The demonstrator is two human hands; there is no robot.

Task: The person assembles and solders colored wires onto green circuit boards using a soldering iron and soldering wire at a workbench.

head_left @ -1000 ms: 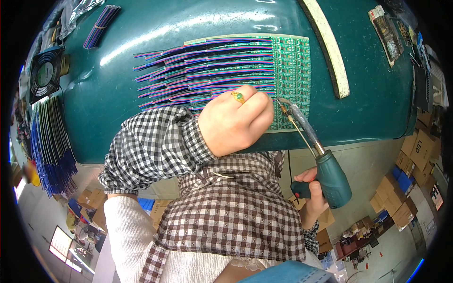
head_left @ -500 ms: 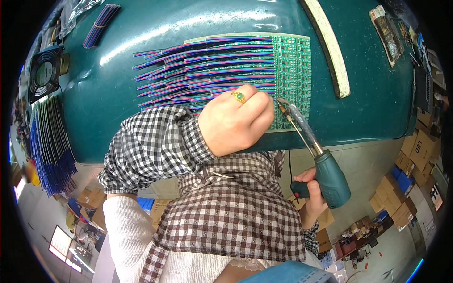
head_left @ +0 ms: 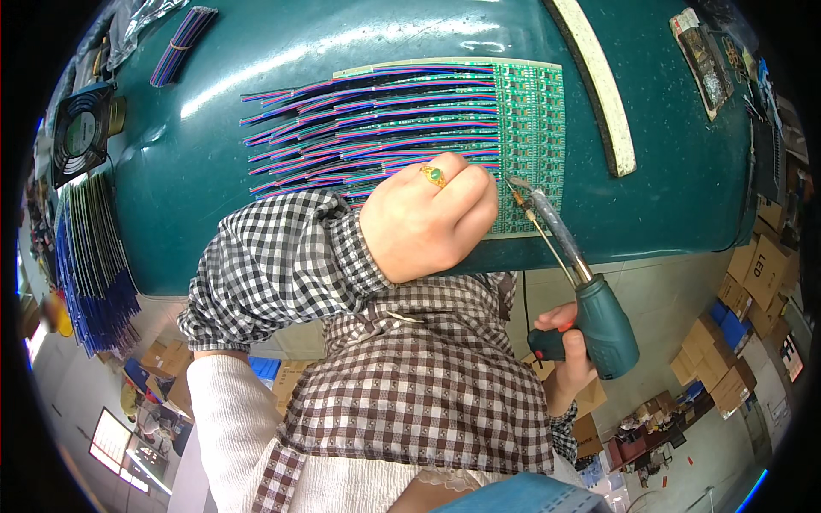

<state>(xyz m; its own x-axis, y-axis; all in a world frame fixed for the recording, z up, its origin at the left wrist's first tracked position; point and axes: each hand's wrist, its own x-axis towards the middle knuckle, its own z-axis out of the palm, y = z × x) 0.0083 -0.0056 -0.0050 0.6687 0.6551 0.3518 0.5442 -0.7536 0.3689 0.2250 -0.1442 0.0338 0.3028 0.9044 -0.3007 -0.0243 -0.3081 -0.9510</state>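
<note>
Right grip (head_left: 571, 366) closed round iron (head_left: 605, 329); left grip (head_left: 432, 218) curled over wires (head_left: 428, 114), its hold hidden. Tip (head_left: 516, 196) near left fingers (head_left: 479, 195): a slip could burn them or board (head_left: 530, 111).

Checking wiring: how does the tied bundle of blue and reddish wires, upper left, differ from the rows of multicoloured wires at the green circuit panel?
The tied bundle is cinched narrow; the wire rows spread wide. The bundle slants; the rows run roughly sideways. The bundle lies apart from the green circuit panel; the rows reach it, partly under the left hand. Both show blue and reddish strands.
</note>
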